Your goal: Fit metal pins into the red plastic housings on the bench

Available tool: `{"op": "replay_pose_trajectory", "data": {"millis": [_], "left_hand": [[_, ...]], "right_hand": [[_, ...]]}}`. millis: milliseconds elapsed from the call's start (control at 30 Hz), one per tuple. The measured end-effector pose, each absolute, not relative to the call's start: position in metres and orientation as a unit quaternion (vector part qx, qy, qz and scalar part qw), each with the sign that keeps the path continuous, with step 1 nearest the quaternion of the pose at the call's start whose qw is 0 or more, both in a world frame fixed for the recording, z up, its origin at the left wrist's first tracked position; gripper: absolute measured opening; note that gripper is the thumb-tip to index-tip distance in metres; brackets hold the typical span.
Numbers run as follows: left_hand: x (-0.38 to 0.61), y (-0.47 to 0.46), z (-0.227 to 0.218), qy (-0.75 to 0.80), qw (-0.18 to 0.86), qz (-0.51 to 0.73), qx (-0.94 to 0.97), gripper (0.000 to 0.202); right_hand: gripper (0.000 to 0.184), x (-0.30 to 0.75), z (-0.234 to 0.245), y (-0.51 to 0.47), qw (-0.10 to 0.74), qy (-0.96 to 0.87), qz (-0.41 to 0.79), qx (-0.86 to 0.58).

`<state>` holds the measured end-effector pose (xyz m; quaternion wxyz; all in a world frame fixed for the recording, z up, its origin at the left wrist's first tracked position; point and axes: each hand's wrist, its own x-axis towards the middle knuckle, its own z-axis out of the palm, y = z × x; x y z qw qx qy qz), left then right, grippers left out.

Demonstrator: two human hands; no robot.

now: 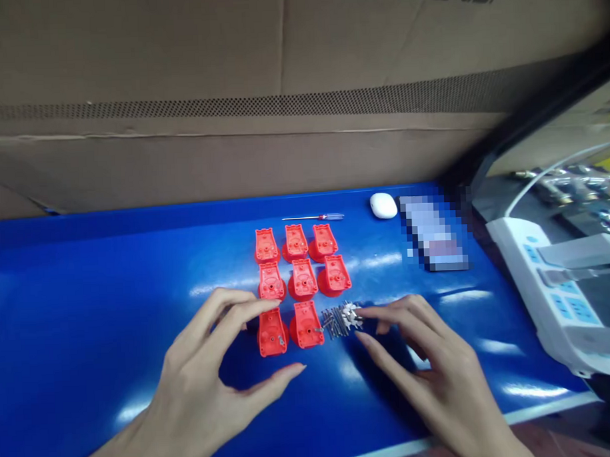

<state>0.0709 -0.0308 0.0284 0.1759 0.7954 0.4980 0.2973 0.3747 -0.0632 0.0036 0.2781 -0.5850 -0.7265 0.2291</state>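
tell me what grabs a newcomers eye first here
Eight bright red plastic housings stand out first, set in rows on the glossy blue workbench. Right of the bottom row lies a pile of small metal parts, with the right hand at it and the left hand beside the housings.

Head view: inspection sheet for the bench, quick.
Surface: glossy blue bench, glare patches.
Job's things: eight red plastic housings in rows; pile of small metal screws.
Clutter: thin screwdriver, white oval case, pixelated object.
Hands: left hand open around nearest housing, contact unclear; right hand fingers at the screws.
Cables: white cable above power strip.
Surroundings: cardboard carton behind.
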Motion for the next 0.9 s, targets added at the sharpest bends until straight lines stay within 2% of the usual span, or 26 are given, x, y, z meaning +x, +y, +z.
{"op": "replay_pose_trajectory", "data": {"millis": [333,900], "left_hand": [[0.071,-0.031,0.026,0.489,0.188,0.317,0.791,0.047],[0.071,-0.032,0.024,0.485,0.198,0.322,0.789,0.046]], "right_hand": [[0.027,0.363,0.001,-0.061,0.268,-0.754,0.207,-0.563],[0.016,0.387,0.000,-0.057,0.246,-0.726,0.228,-0.601]]}}
